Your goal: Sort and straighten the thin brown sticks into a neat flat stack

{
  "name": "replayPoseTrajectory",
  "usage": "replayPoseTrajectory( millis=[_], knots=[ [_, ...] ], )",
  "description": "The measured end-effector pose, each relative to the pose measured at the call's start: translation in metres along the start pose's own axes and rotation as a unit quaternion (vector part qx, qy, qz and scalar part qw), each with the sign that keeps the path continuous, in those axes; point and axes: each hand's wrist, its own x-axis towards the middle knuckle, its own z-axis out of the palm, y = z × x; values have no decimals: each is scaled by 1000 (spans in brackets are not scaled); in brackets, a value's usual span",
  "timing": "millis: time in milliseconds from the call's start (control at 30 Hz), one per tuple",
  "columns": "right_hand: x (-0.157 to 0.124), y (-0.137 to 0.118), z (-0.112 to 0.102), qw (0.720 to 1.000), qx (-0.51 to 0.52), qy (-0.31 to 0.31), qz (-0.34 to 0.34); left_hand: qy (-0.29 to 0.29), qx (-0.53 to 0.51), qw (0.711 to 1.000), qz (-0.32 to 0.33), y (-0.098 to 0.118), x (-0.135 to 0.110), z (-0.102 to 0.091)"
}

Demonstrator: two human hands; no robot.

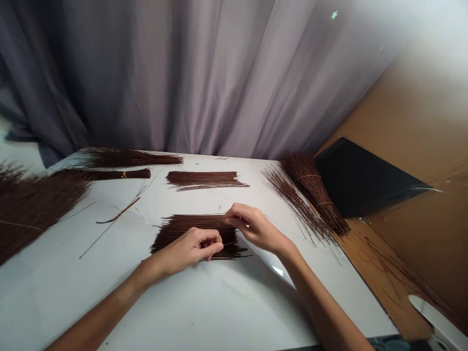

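A flat layer of thin dark brown sticks point(183, 229) lies side by side on the white table point(204, 307) in front of me. My left hand point(192, 248) rests on its near edge with thumb and fingers pinched on a thin stick. My right hand point(252, 226) hovers over the layer's right end, fingers curled and pinched, apparently on the same thin stick. A smaller row of the same sticks point(203, 179) lies further back.
Tied stick bundles lie at the back left point(109, 174) and at the right edge point(314, 195). A big loose heap point(29, 204) fills the left. A bent stick point(119, 214) lies loose. A black sheet point(361, 178) and brown board sit right; a grey curtain point(183, 73) hangs behind.
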Motion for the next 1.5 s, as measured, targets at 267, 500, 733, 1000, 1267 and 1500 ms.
replayPoseTrajectory(
  millis=[267,500,733,1000,1267,1500],
  knots=[
    [-20,6,1,996,12,-78,32,151,-75,986,12,-2,5,2],
    [-14,-7,-4,999,-12,-37,-6,87,1,996,-21,-12,6,9],
    [-24,2,1,998,3,-64,16,122,-232,965,-31,-8,8,-2],
    [-21,-3,-16,995,-89,35,18,103,-296,949,-31,1,4,-1],
    [-16,-8,-16,963,-259,61,-33,135,-237,961,-35,-11,9,0],
    [-11,-6,-17,960,-272,42,-50,68,-230,970,-42,-18,10,-7]
  ],
)
